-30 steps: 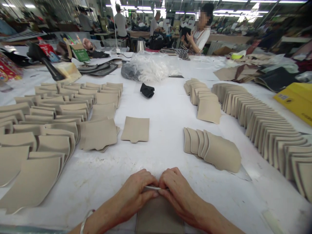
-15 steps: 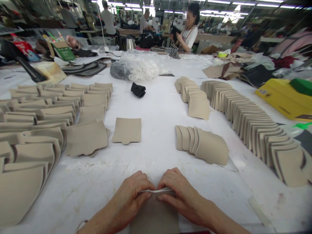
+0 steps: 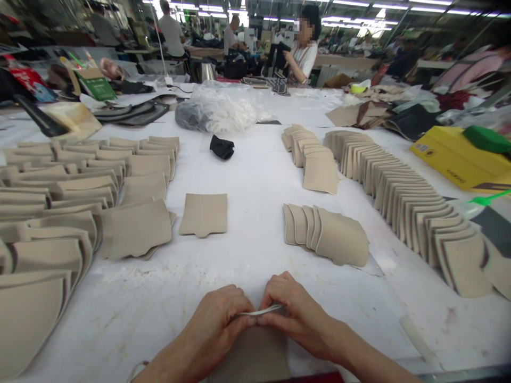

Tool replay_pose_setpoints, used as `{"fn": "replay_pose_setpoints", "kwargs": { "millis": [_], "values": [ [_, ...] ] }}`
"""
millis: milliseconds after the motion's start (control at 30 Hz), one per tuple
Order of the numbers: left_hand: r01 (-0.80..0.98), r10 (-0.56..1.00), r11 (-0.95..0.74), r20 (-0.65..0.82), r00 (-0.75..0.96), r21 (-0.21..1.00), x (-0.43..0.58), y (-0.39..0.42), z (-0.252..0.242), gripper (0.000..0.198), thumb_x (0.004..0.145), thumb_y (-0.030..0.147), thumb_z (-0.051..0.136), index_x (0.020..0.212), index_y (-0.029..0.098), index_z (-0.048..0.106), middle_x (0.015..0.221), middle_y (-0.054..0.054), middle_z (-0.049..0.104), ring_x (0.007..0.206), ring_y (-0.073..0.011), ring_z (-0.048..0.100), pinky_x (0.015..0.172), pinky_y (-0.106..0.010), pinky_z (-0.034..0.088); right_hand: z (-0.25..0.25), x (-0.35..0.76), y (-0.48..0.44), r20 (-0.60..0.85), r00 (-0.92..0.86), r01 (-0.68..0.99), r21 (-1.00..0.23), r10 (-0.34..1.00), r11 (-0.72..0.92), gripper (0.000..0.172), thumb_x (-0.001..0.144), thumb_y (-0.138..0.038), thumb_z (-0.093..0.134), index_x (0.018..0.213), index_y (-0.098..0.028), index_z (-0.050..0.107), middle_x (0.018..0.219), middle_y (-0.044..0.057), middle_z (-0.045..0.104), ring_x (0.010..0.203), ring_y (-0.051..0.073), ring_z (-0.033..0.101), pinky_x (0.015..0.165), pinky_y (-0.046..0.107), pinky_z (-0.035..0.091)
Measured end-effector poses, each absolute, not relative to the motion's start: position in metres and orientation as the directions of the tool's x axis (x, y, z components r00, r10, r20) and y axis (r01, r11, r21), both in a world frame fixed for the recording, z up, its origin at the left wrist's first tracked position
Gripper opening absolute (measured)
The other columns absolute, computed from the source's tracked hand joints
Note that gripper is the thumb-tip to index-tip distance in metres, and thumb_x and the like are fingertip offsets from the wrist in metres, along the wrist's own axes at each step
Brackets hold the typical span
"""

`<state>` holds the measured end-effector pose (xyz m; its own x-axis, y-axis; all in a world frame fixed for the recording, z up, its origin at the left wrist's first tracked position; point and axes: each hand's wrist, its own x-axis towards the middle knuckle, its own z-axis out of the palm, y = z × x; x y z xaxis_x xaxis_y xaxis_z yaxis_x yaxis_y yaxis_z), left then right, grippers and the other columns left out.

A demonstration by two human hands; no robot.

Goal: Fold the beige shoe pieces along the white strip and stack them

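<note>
Both hands pinch the far edge of a beige padded panel (image 3: 253, 354) at the near side of the table. My left hand (image 3: 221, 322) is closed on that edge from the left, thumb below and fingers above. My right hand (image 3: 293, 314) grips it the same way from the right, the thumbs almost meeting. A pale edge line shows between the fingers; the panel's near end runs out of view. Beyond the hands, a single beige panel (image 3: 203, 214) lies flat, and a small fanned group of panels (image 3: 343, 239) lies to the right.
Rows of overlapping beige panels (image 3: 43, 260) cover the left side. A long curved row of panels (image 3: 411, 207) runs down the right. Farther back are a black bundle (image 3: 222, 147), a clear plastic bag (image 3: 227, 109) and a yellow box (image 3: 455, 157). A co-worker (image 3: 305, 53) is across the table.
Both hands keep hold of the panel's edge, and the thumbs have come slightly closer together. The whole view has shifted a little.
</note>
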<state>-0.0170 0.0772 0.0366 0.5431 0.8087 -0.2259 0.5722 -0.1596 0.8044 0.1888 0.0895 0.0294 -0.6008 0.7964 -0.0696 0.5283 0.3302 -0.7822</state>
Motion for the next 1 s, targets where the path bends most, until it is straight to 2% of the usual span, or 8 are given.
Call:
{"fn": "replay_pose_setpoints", "kwargs": {
  "millis": [100, 333, 500, 667, 867, 1000],
  "values": [
    [0.538, 0.81, -0.125, -0.228, 0.541, 0.833, -0.018, 0.077, 0.035, 0.024, 0.092, 0.031, 0.055, 0.08, 0.02, 0.072, 0.074, 0.0, 0.065, 0.075, -0.0157, 0.058, 0.069, -0.024, 0.038, 0.033, 0.198, 0.089, -0.102, -0.594, 0.534, -0.792, 0.798, 0.296, 0.018, 0.086, -0.032, 0.068, 0.075, -0.02, 0.061, 0.075, -0.002, 0.063, 0.079, 0.017, 0.057, 0.08, 0.032, 0.037],
    [0.518, 0.822, -0.093, -0.228, 0.523, 0.85, -0.021, 0.078, 0.033, 0.022, 0.09, 0.029, 0.058, 0.076, 0.02, 0.072, 0.072, 0.001, 0.064, 0.073, -0.0147, 0.058, 0.067, -0.023, 0.037, 0.029, 0.21, 0.09, -0.014, -0.627, 0.472, -0.802, 0.779, 0.366, 0.035, 0.092, -0.049, 0.056, 0.074, -0.02, 0.063, 0.072, -0.001, 0.062, 0.075, 0.016, 0.055, 0.079, 0.034, 0.036],
    [0.586, 0.826, -0.078, -0.277, 0.49, 0.807, -0.02, 0.082, 0.037, 0.017, 0.087, 0.025, 0.061, 0.077, 0.021, 0.074, 0.074, 0.0, 0.067, 0.077, -0.016, 0.06, 0.069, -0.024, 0.038, 0.024, 0.208, 0.091, -0.003, -0.582, 0.462, -0.824, 0.813, 0.327, 0.045, 0.091, -0.056, 0.052, 0.067, -0.019, 0.06, 0.068, 0.0, 0.058, 0.072, 0.017, 0.054, 0.068, 0.031, 0.038],
    [0.579, 0.831, -0.077, -0.268, 0.487, 0.812, -0.02, 0.083, 0.037, 0.018, 0.086, 0.026, 0.061, 0.074, 0.02, 0.073, 0.072, -0.001, 0.068, 0.076, -0.0162, 0.06, 0.069, -0.024, 0.038, 0.025, 0.212, 0.09, -0.107, -0.572, 0.468, -0.857, 0.813, 0.216, 0.031, 0.091, -0.045, 0.058, 0.074, -0.019, 0.064, 0.076, 0.0, 0.06, 0.073, 0.016, 0.056, 0.066, 0.027, 0.041],
    [0.589, 0.843, 0.015, -0.327, 0.428, 0.808, -0.023, 0.082, 0.033, 0.017, 0.084, 0.028, 0.062, 0.076, 0.02, 0.074, 0.075, 0.0, 0.068, 0.078, -0.0163, 0.061, 0.07, -0.024, 0.038, 0.016, 0.214, 0.089, -0.018, -0.577, 0.483, -0.814, 0.816, 0.323, 0.032, 0.095, -0.038, 0.053, 0.07, -0.018, 0.056, 0.071, 0.001, 0.056, 0.07, 0.015, 0.052, 0.065, 0.027, 0.037],
    [0.585, 0.832, 0.086, -0.381, 0.403, 0.807, -0.035, 0.082, 0.038, 0.013, 0.081, 0.024, 0.062, 0.084, 0.022, 0.074, 0.084, 0.002, 0.071, 0.084, -0.016, 0.062, 0.074, -0.023, 0.039, 0.021, 0.217, 0.092, -0.092, -0.575, 0.52, -0.808, 0.813, 0.276, 0.028, 0.095, -0.036, 0.052, 0.074, -0.018, 0.057, 0.076, 0.002, 0.057, 0.074, 0.017, 0.053, 0.068, 0.028, 0.038]
  ]
}}
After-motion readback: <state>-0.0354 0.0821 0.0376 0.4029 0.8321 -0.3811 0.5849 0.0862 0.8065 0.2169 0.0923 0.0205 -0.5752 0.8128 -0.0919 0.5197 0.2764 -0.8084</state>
